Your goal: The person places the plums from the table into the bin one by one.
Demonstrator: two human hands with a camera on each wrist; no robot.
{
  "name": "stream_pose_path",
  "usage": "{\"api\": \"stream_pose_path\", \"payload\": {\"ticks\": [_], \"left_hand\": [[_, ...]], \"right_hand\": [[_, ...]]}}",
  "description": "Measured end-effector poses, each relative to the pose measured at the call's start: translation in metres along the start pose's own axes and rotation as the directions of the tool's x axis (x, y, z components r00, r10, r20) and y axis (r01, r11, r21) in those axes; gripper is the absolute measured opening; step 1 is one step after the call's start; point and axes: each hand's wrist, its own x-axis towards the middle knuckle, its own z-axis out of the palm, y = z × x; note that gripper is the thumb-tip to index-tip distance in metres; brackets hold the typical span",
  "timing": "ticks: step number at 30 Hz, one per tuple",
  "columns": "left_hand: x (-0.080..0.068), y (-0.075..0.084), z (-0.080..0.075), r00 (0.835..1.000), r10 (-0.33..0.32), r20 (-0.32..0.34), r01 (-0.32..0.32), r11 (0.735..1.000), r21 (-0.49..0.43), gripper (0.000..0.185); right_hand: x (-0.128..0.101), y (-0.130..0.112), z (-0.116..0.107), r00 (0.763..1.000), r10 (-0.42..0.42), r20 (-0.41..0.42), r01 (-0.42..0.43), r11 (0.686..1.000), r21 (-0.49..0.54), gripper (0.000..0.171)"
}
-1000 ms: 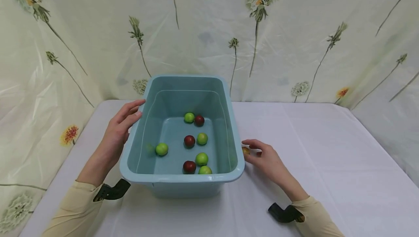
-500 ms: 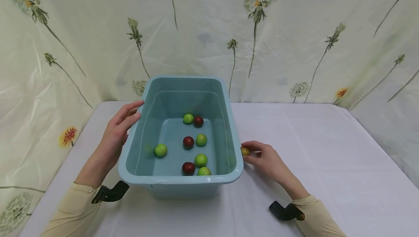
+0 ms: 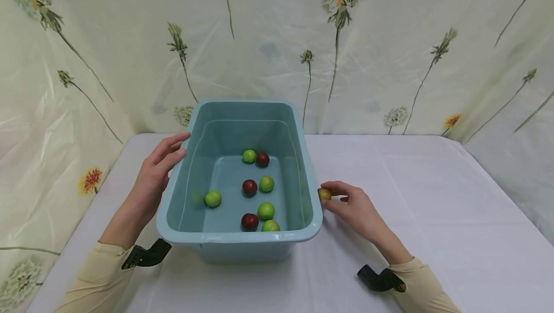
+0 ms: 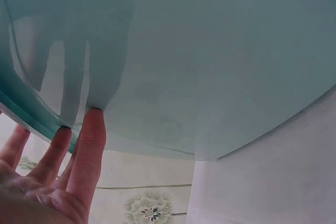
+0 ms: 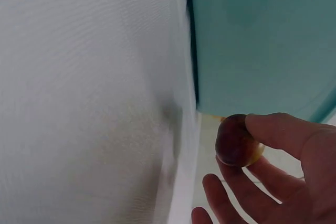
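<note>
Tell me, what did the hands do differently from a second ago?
The right hand pinches the small fruit and has lifted it from the table up beside the tub's rim. The left hand still rests on the tub's side; the fruits inside stayed put.

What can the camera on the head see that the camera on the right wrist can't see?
Only the head view shows inside the blue tub: five green fruits and three dark red fruits on its floor. It also shows the left hand with straight fingers against the tub's left side, and the flowered curtain behind.

Only the right wrist view shows the held fruit's dark reddish side up close.

Both show the right hand pinching a small yellowish fruit beside the tub's outer wall, above the white tablecloth.
</note>
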Motion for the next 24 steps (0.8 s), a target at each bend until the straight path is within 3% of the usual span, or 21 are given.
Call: {"api": "stream_pose_path", "payload": {"ticks": [13, 24], "left_hand": [[0.0, 0.0, -0.001, 1.0, 0.001, 0.0, -0.001, 1.0, 0.003, 0.045], [-0.001, 0.002, 0.0, 1.0, -0.009, -0.008, 0.009, 1.0, 0.014, 0.046]], "right_hand": [[-0.001, -0.013, -0.005, 0.995, -0.053, -0.089, 0.055, 0.998, 0.015, 0.034], [-0.006, -0.027, -0.015, 0.991, -0.087, -0.102, 0.091, 0.995, 0.033, 0.038]]}}
